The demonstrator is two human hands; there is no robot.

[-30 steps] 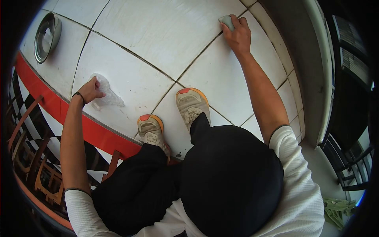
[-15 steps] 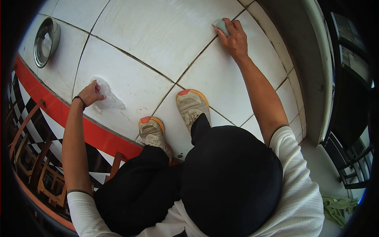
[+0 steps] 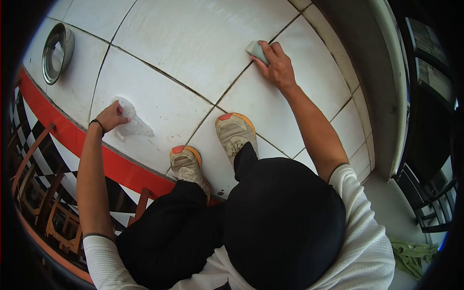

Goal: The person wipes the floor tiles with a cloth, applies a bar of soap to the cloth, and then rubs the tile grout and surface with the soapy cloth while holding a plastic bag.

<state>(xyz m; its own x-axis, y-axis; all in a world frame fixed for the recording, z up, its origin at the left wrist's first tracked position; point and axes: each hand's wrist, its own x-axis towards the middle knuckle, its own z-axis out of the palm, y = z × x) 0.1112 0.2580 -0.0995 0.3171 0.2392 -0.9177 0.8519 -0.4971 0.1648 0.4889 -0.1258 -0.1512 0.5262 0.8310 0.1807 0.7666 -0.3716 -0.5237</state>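
Left: red edge strip (image 3: 121, 166) seen, bordered by black-and-white checkered floor (image 3: 65, 155). Brown wooden furniture (image 3: 50, 198) placed over the checks, partly lost in shadow. Right: slatted panels (image 3: 430, 38) set in dark surround. Black chair (image 3: 437, 227) seen lower down; crumpled green cloth (image 3: 411, 253) left near it.

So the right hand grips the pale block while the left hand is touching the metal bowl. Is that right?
Not quite: the left hand is touching the clear plastic, not the metal bowl, which sits apart from it in the head view. The right hand does grip the pale block.
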